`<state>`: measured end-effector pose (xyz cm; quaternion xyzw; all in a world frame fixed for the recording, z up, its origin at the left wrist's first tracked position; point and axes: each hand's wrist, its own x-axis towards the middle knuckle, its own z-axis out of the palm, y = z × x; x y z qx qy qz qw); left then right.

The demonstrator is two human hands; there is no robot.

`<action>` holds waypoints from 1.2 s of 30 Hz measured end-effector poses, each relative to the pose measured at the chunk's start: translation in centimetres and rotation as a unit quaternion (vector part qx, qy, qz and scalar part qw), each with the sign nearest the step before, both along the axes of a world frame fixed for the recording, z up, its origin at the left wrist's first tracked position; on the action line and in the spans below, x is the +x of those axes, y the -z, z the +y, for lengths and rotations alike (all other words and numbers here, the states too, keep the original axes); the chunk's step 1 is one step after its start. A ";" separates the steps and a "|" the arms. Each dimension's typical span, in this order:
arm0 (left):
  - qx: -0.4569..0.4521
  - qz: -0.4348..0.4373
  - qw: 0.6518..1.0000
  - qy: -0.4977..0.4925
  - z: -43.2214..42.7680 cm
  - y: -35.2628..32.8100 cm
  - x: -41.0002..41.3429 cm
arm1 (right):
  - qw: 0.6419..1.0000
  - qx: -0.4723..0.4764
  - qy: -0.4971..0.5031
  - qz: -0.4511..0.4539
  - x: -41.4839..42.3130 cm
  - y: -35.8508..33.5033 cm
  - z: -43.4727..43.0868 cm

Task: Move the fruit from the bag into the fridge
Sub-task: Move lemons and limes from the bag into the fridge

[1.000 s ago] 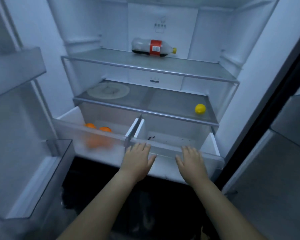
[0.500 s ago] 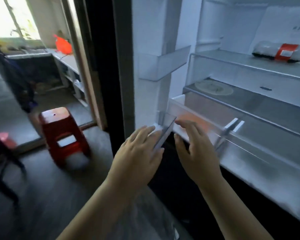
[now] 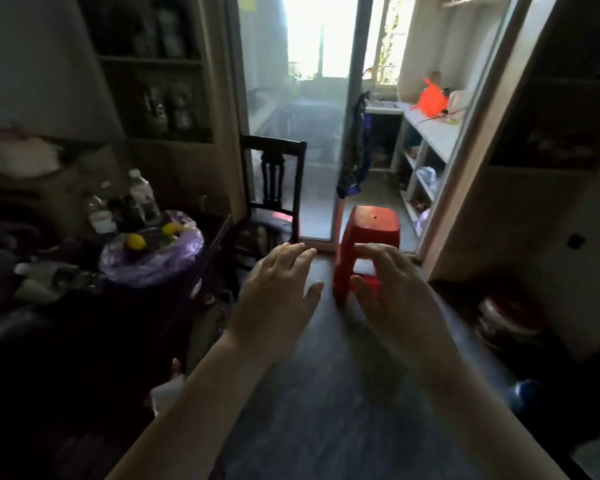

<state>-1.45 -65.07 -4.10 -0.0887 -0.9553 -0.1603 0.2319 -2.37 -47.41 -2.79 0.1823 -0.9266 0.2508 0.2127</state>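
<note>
A purple plastic bag (image 3: 153, 261) lies open on the dark table at the left. Two yellow fruits show inside it, one (image 3: 136, 241) toward the front and another (image 3: 170, 229) further back. My left hand (image 3: 278, 292) is held out in mid-air to the right of the bag, empty, fingers spread. Beside it, my right hand (image 3: 392, 292) hangs at the same height in front of the red stool, also empty with fingers apart. The fridge is out of view.
A red plastic stool (image 3: 368, 233) stands on the dark floor ahead. A dark wooden chair (image 3: 274, 181) sits by the glass sliding door. Bottles (image 3: 141, 195) crowd the table (image 3: 201, 271) behind the bag. White shelving (image 3: 430, 140) runs along the right.
The view has swung left from the open fridge, past its door, to the room. Both hands left the crisper drawers and now hang empty in the air.
</note>
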 end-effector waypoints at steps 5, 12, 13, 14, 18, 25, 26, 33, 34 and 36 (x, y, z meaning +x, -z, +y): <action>0.002 -0.007 0.994 -0.112 -9.3 1.3 -0.6 | 0.991 0.042 -0.128 -0.015 -4.7 1.7 -9.2; 0.006 -0.068 0.971 -0.228 -18.0 4.8 -2.4 | 0.968 0.047 -0.242 -0.044 -11.9 4.7 -17.9; 0.005 -0.076 0.967 -0.245 -18.6 5.3 -3.1 | 0.964 0.050 -0.256 -0.050 -13.0 5.4 -18.7; 0.003 -0.083 0.962 -0.259 -19.2 5.7 -3.9 | 0.960 0.053 -0.268 -0.058 -14.1 6.0 -19.4; 0.006 -0.090 0.952 -0.293 -20.8 6.9 -9.5 | 0.951 0.062 -0.295 -0.066 -20.3 7.8 -21.0; 0.036 -0.102 0.928 -0.357 -23.4 8.6 -20.4 | 0.939 0.075 -0.320 -0.106 -34.1 8.7 -21.2; 0.039 -0.101 0.923 -0.371 -24.0 8.9 -21.4 | 0.935 0.080 -0.329 -0.107 -35.9 9.2 -21.8; 0.063 -0.131 0.883 -0.445 -27.4 11.8 -24.1 | 0.896 0.115 -0.405 -0.139 -42.4 12.6 -29.6; 0.067 -0.128 0.879 -0.454 -28.2 12.0 -24.5 | 0.890 0.118 -0.418 -0.139 -42.9 12.9 -31.2; 0.069 -0.120 0.873 -0.467 -30.3 12.7 -25.3 | 0.881 0.125 -0.436 -0.132 -44.2 13.5 -34.6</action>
